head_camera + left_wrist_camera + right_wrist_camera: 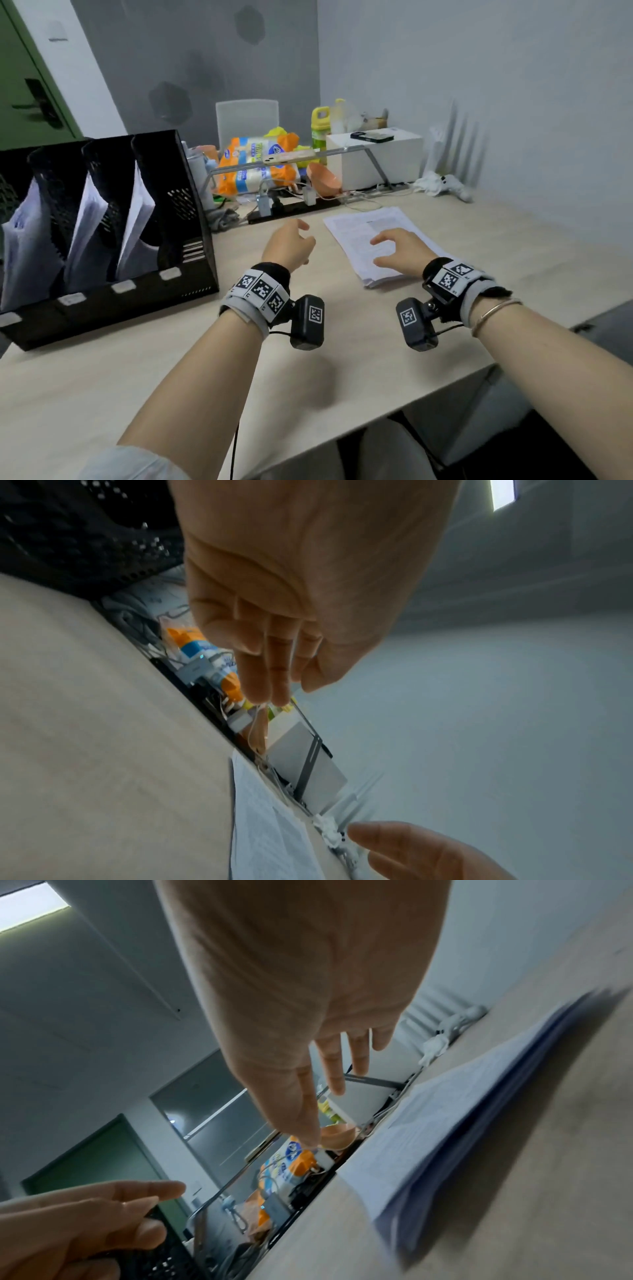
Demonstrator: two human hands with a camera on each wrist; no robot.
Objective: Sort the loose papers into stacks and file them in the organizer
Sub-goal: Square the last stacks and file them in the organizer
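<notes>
A stack of printed white papers (356, 236) lies flat on the beige desk (171, 359), right of centre. My right hand (399, 251) hovers just over the stack's near half, fingers spread and relaxed, holding nothing. My left hand (291, 245) floats empty above the bare desk to the left of the stack, fingers loosely curved. The black mesh organizer (191, 219) stands at the left with white sheets (89, 222) leaning in three of its slots. In the right wrist view the paper stack (445, 1123) runs along the desk beneath my fingers (359, 1053).
Behind the stack sit a black power strip (294, 207) with plugs and cables, an orange-and-white package (253, 164), an orange bowl (323, 180), a green bottle (319, 128) and a white box (375, 159) with a phone on it. The desk's front edge runs at lower right.
</notes>
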